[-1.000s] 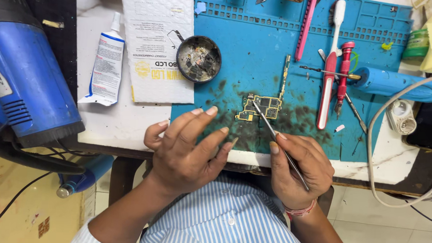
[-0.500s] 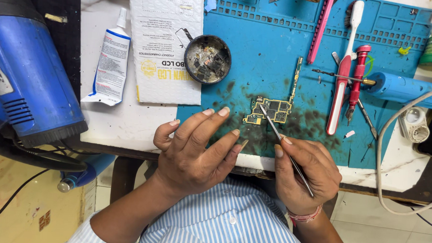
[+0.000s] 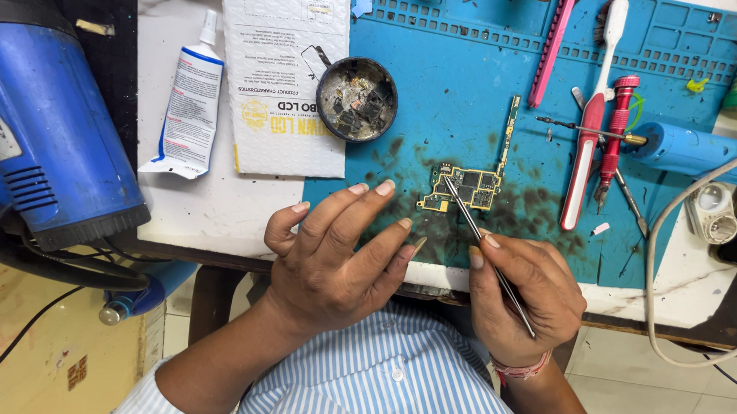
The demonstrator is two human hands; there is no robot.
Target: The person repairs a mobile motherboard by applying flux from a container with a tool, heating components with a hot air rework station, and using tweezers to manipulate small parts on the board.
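Note:
A small gold and dark circuit board [image 3: 467,187] lies on the blue work mat [image 3: 456,87], with a thin strip running up from it. My right hand [image 3: 524,292] grips slim metal tweezers [image 3: 477,230], their tips resting on the board's left part. My left hand [image 3: 339,250] hovers at the table's front edge with fingers spread, holding nothing; its fingertips point toward the board, just short of it. Dark smudges stain the mat around the board.
A round dark dish of scraps [image 3: 357,99] sits at the mat's left edge beside a white padded packet [image 3: 285,71] and a glue tube [image 3: 187,104]. A blue hot-air gun [image 3: 45,110] stands far left. Brushes, a red screwdriver [image 3: 616,135], a blue tool [image 3: 694,152] and a grey cable [image 3: 656,269] lie right.
Hands and tweezers keep nearly the same pose over the board. Only the camera view has shifted slightly.

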